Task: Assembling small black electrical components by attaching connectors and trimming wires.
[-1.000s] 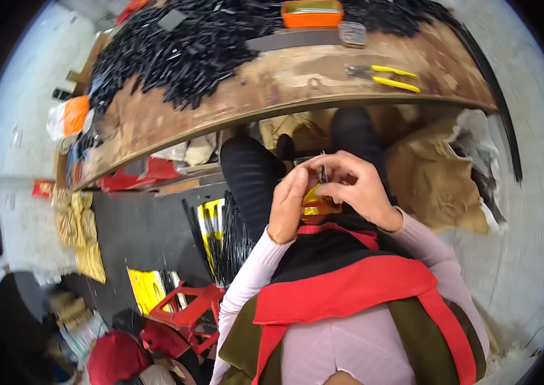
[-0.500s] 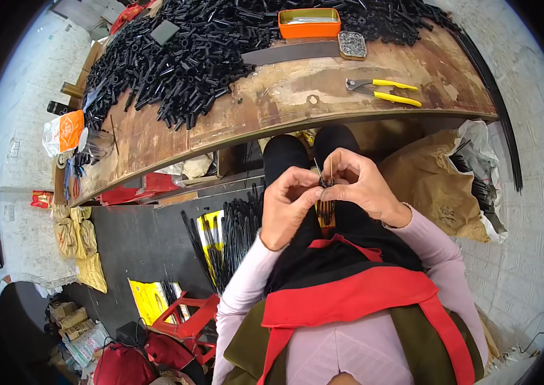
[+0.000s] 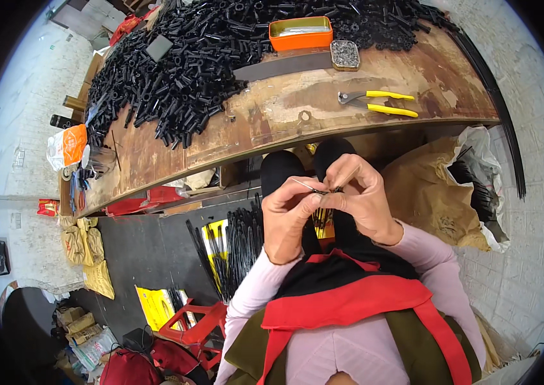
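Note:
Above my lap both hands meet, fingertips almost touching. My left hand is pinched closed at a thin, pale rod or needle, which slants from its fingers toward a small black piece. That piece lies between the two hands, and my right hand is closed on it with thumb and fingers. Its exact kind is too small to tell, and the fingers partly cover it. Below the hands, between my thighs, more thin dark strips show against a yellow and orange packet.
A wooden bench carries a heap of black tubular parts, an orange tin, a small box of tiny metal bits and yellow-handled pliers. Bundled black rods stand at left near a red stool; a brown sack sits at right.
The thin rod has tipped from near upright to slanting leftward. My hands have turned slightly around the small black piece, and the whole view has shifted a little.

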`<state>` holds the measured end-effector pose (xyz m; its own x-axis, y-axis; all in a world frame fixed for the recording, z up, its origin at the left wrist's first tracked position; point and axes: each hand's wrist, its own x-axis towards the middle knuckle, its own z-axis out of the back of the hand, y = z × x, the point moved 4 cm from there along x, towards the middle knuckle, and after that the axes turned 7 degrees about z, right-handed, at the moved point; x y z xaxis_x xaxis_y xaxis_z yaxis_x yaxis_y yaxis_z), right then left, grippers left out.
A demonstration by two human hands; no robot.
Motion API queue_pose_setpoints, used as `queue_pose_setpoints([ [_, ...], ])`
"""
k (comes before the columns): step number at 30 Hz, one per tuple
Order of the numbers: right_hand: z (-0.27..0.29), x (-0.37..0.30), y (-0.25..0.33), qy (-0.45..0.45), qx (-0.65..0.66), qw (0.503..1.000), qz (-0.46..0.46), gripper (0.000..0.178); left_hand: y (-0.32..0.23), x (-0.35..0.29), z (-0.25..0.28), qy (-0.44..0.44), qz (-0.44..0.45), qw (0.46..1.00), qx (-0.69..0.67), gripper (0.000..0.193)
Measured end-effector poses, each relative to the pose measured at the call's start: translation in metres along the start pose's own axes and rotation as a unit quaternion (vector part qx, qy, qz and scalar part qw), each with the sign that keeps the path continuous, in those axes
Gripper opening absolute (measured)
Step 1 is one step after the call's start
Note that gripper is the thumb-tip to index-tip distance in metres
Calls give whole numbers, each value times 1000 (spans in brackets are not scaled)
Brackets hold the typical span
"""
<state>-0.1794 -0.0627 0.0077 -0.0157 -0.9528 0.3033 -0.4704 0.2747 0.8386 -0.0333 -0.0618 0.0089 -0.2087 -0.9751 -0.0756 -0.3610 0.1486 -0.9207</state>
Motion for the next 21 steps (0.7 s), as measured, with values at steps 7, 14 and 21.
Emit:
queue_pose_setpoints([
  [7, 1, 27, -1, 134, 106, 980, -105, 32, -2, 30, 3, 177, 61, 977, -99, 22],
  [14, -9, 38, -1, 151, 100, 974, -139, 30, -9, 27, 9, 150, 74, 978, -123, 26],
  [21, -1, 23, 36, 110, 15, 991, 81, 31, -43, 11, -17, 178, 44, 982, 46, 22],
])
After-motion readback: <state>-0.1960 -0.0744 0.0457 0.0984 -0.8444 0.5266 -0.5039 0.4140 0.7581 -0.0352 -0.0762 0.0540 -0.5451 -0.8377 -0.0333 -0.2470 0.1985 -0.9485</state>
